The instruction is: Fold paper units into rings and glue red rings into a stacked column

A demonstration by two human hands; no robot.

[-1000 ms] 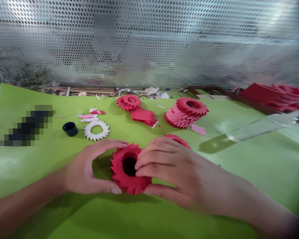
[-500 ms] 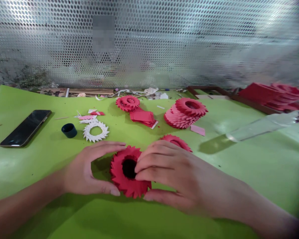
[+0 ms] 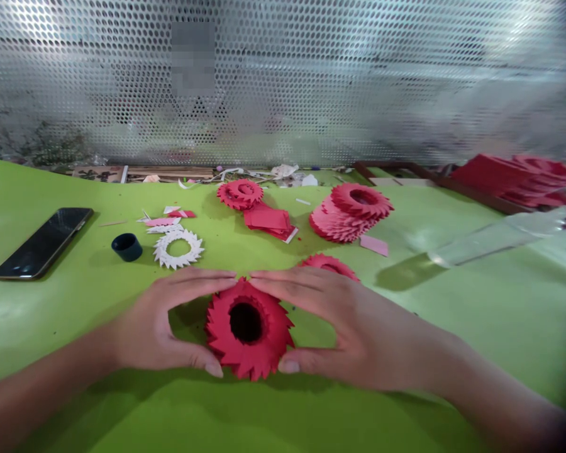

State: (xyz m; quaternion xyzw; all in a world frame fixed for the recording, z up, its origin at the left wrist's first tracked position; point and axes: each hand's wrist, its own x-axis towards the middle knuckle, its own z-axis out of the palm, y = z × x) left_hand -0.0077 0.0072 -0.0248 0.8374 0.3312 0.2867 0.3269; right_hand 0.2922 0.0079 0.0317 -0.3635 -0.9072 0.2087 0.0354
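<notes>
A red toothed paper ring stack (image 3: 226,352) with a dark round hole stands near the middle front of the green table. My left hand (image 3: 165,321) curves round its left side, fingertips at the back edge and thumb at the front left. From the right, my right hand (image 3: 339,327) holds it the same way, its thumb at the lower right edge and its fingers at the top. Another red ring (image 3: 330,263) lies behind my right hand, partly hidden by it. A white toothed ring (image 3: 195,250) lies beyond my left hand.
A phone (image 3: 44,242) and a dark round cap (image 3: 127,247) lie at left. Behind are red rings (image 3: 231,195), folded red paper (image 3: 268,220) and a pink-red ring stack (image 3: 334,220). A clear bottle (image 3: 485,240) and more red pieces (image 3: 495,179) are at right.
My right hand's fingers have moved from the ring stack's central hole to its back edge, leaving the hole uncovered. My left hand stays round the left side.
</notes>
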